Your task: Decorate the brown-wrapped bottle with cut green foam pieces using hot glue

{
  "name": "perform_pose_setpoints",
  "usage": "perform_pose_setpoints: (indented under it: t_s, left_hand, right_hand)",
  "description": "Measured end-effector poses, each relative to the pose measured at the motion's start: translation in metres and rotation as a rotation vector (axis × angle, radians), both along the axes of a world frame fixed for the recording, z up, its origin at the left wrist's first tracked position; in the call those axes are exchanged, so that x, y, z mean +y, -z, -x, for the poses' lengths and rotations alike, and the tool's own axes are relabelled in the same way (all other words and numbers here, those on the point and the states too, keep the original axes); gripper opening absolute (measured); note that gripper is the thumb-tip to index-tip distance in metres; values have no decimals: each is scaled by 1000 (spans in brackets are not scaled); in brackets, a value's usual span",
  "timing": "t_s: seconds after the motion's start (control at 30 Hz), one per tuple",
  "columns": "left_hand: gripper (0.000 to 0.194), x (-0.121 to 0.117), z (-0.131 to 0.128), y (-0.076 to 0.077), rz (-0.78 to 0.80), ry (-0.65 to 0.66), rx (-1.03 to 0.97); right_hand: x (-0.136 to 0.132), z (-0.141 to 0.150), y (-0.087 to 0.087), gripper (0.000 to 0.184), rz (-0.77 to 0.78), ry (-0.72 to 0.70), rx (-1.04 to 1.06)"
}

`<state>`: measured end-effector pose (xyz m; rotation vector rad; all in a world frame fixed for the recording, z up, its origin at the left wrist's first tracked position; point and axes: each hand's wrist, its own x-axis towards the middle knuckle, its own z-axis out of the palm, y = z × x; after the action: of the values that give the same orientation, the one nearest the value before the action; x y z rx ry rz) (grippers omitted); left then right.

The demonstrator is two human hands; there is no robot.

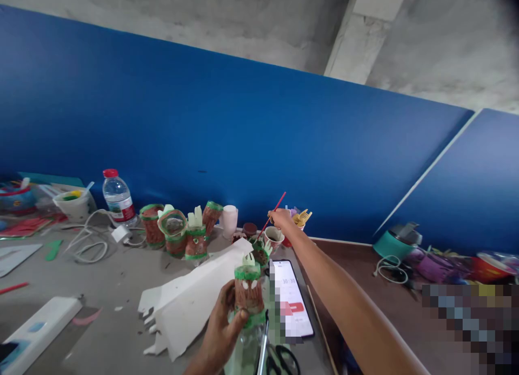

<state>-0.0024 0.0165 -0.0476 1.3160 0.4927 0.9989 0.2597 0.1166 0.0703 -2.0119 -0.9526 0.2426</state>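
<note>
My left hand (223, 323) is wrapped round a brown-and-green painted cup (248, 295) near the front of the table. The cup has two white eye shapes, and a pale fork head (248, 259) sticks up from its rim. Clear plastic shows below it. Farther back, my right hand (281, 219) pinches a thin red-handled paintbrush (279, 201), slanted down to the left. Its tip points at small dark pots and a green painted piece (260, 252); whether it touches them I cannot tell. A paper cup (274, 237) stands just below my right hand.
Several painted cups (197, 241) stand by the blue partition (203, 121), near a water bottle (120, 199). White paper (198, 294) lies left of centre. A phone (298, 305) and scissors (286, 360) lie at right. A white cable (91, 240) curls at left, above a power strip (48, 332).
</note>
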Motion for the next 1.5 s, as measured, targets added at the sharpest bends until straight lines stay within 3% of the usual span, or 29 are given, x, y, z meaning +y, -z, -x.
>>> perform_pose_setpoints:
  t_s: [0.17,0.3,0.4,0.5,0.67,1.03,1.27,1.5]
  left_hand:
    - [61,1,0,4,29,-27,8]
    - [58,2,1,5,17,-25,25]
    - [58,3,0,3,-4,-32,29]
    - [59,3,-2,1,-7,-41,15]
    - [58,1,-2,-4,-10,-50,4]
    - [59,0,-5,-1,5,-14,-27]
    - [55,0,-5,0,-4,1,-14]
    - [54,0,-4,1,-23,-13,24]
  right_hand:
    - [-33,-6,-26,23,-257,-37,128]
    - [-93,-8,-53,28,-591,-26,229]
    - [-143,-3,-59,32,-771,-58,338]
    - [-179,8,-46,24,-950,-257,840]
    - [-206,34,-8,16,-915,-327,1128]
    - [-215,78,54,26,-720,-410,1157]
    - [-215,82,61,21,-716,-348,1209]
    - [-217,85,59,23,-762,-435,1148]
